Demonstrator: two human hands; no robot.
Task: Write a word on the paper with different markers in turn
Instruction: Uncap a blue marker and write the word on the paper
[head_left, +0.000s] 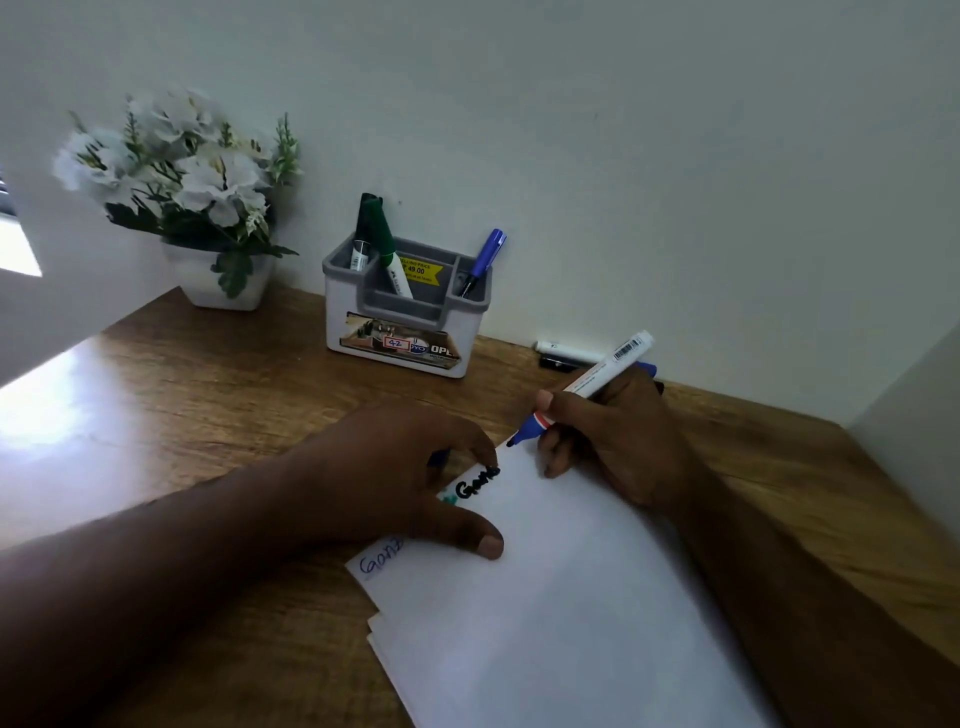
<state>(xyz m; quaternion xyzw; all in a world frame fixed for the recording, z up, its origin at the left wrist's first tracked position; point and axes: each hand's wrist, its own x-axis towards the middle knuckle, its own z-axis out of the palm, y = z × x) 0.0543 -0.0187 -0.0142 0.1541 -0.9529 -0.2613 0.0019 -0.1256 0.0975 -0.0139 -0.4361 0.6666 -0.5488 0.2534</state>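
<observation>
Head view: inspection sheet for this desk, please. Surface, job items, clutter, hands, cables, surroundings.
Surface: wooden desk, glare at left.
Job's things: paper stack, word written in blue, black and part-hidden green; blue marker uncapped, tip at the paper's far edge; holder with green marker and blue pen.
Clutter: markers lying by the wall.
Hands: left hand pressing the paper; right hand gripping the blue marker.
Cables: nothing seen.
Surroundings: flower pot, white wall.

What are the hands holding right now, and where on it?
The right hand grips a blue marker low on its barrel, just above the tip. The left hand lies on the paper; something blue shows under its fingers, unclear.
</observation>
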